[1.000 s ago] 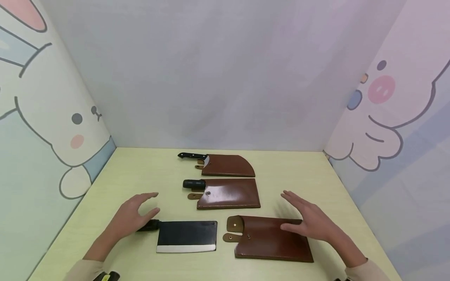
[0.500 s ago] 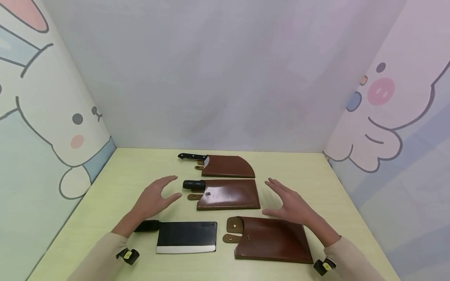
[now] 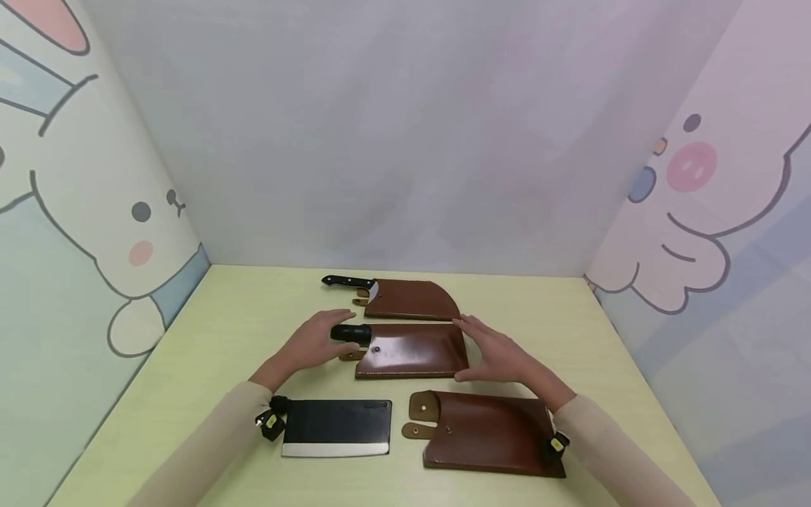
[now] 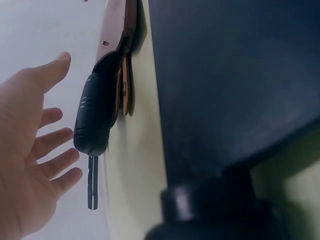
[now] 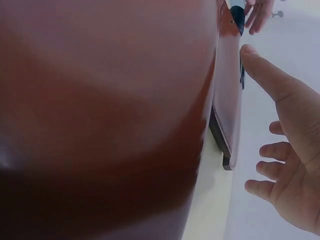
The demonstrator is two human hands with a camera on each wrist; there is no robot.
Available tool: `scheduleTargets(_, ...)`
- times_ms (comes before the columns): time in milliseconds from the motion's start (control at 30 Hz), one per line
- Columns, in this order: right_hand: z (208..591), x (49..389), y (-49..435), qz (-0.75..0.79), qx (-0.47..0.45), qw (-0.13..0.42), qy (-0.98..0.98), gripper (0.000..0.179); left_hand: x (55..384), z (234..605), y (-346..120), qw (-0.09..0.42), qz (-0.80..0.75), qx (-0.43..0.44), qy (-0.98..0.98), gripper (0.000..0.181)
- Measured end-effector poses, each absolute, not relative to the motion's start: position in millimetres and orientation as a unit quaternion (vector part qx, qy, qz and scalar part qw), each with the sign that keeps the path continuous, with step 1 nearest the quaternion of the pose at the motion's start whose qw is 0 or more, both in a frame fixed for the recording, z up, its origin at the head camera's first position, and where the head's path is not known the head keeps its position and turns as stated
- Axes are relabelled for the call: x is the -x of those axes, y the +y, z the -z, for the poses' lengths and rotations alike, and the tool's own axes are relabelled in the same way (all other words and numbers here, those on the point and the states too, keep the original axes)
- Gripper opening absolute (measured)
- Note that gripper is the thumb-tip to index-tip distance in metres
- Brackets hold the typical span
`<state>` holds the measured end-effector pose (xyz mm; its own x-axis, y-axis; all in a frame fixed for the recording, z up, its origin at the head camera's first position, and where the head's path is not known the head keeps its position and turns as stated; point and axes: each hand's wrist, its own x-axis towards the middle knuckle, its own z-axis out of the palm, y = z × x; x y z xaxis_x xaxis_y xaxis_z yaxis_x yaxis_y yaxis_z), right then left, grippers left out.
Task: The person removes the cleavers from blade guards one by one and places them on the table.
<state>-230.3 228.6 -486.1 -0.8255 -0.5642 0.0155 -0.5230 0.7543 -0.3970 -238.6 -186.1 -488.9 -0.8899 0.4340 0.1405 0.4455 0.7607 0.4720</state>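
A brown leather sheath [image 3: 415,352] lies in the middle row with a black knife handle [image 3: 350,334] jutting from its left end. My left hand [image 3: 318,342] is at that handle, thumb and fingers spread to either side. In the left wrist view a small gap shows between the hand and the handle [image 4: 92,115]. At the sheath's right end my right hand [image 3: 497,354] hovers, thumb and fingers apart. The right wrist view shows this hand [image 5: 295,145] holding nothing, beside the end of the middle sheath [image 5: 227,105].
A bare cleaver [image 3: 336,422] with a dark blade lies nearest, under my left wrist. Right of it is a larger brown sheath [image 3: 488,429] with its strap [image 3: 419,430] undone. At the back is a sheathed knife [image 3: 412,299] with a riveted black handle. Walls enclose the table [image 3: 538,296].
Both hands have moved forward and inward, from above the front cleaver and the front sheath to the two ends of the middle sheath. The knives and sheaths have stayed in place.
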Motion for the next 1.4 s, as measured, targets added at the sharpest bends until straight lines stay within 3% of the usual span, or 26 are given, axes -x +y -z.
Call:
scheduleTargets(367, 496.1, 252.2, 218.3, 0.183, 0.321, 0.106, 0.923, 0.119, 258.5, 497.8, -182.1, -0.059, 0.244, 0.231, -0.94, 0.077)
scheduleTargets(700, 504.7, 259.7, 212.3, 0.161, 0.337, 0.119, 0.92, 0.126, 265.0, 502.5, -181.1, -0.051, 0.239, 0.244, -0.939, 0.046)
scheduleTargets(1400, 503.1, 255.5, 208.9, 0.135, 0.329, 0.095, 0.93, 0.126, 265.6, 504.7, -177.4, -0.05, 0.241, 0.234, -0.941, 0.04)
